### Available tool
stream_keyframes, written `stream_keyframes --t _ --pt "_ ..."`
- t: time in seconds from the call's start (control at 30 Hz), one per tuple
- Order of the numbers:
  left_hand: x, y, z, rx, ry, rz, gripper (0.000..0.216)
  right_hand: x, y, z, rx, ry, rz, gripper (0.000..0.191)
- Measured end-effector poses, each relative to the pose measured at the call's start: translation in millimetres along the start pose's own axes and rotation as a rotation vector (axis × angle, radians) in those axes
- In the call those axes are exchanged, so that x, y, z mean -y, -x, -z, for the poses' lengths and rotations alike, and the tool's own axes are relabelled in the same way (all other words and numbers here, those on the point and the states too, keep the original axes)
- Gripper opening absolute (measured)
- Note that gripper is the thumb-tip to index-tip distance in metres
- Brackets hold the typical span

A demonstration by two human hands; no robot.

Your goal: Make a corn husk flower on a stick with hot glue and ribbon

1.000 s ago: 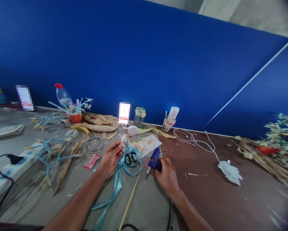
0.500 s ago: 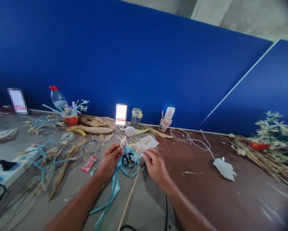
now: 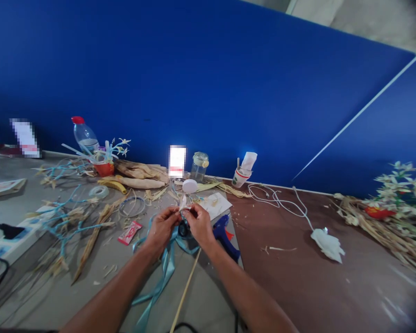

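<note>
Close together at the middle of the table, my left hand [image 3: 163,227] and my right hand [image 3: 200,225] both pinch a small pale piece of dried husk [image 3: 183,203], its tip pointing up between the fingertips. Its lower part is hidden by my fingers. Black-handled scissors [image 3: 183,229] lie just below, largely covered by the hands. Light blue ribbon [image 3: 167,264] spreads under the scissors and trails toward the front. A thin pale stick [image 3: 186,290] lies between my forearms. Beside my right wrist rests a blue glue gun [image 3: 225,238].
Blue-stemmed husk flowers [image 3: 64,233], a red candy packet [image 3: 129,232] and a power strip [image 3: 18,247] lie left. Behind stand a lit phone [image 3: 177,162], a glass jar [image 3: 199,167] and a paper cup [image 3: 241,177]. A white cable [image 3: 280,201] runs right.
My right hand has moved left to meet my left hand at the husk piece. The glue gun has come into view, while the scissors are now more covered. The view has shifted slightly.
</note>
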State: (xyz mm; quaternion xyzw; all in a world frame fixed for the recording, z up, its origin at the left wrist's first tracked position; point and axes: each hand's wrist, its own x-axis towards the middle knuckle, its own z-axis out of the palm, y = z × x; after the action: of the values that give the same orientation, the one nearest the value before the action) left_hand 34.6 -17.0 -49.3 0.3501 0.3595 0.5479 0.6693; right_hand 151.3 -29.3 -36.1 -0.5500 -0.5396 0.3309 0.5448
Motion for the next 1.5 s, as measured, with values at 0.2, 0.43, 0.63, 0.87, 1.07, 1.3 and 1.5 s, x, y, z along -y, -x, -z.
stream_keyframes --t 0.2,0.43,0.63,0.87,1.07,1.3,1.5 --pt "6.7 -0.7 2.8 -0.024 -0.265 -0.112 0.022 -2.5 0.1 -4.8 -0.056 0.008 -0.016 0.017" --pt "14.2 -0.6 6.3 -0.039 -0.565 -0.384 0.016 -7.5 5.6 -10.4 -0.100 0.096 0.016 0.014" --pt "19.1 0.1 12.8 -0.040 -0.744 -0.503 0.018 -10.8 10.4 -13.7 -0.115 0.155 0.053 0.015" --pt "15.2 0.8 8.4 -0.028 -0.625 -0.378 0.022 -8.6 14.7 -14.4 -0.122 0.071 0.057 0.015" --pt "10.8 5.3 3.2 -0.037 -0.483 -0.301 0.039 -6.8 12.3 -13.3 -0.070 -0.102 0.025 0.012" --pt "11.4 4.7 1.3 -0.015 -0.454 -0.278 0.034 -9.3 13.2 -16.0 -0.081 -0.120 -0.014 0.013" --pt "11.5 6.1 -1.5 -0.013 -0.469 -0.284 0.033 -7.6 17.9 -14.9 -0.146 -0.021 0.001 0.011"
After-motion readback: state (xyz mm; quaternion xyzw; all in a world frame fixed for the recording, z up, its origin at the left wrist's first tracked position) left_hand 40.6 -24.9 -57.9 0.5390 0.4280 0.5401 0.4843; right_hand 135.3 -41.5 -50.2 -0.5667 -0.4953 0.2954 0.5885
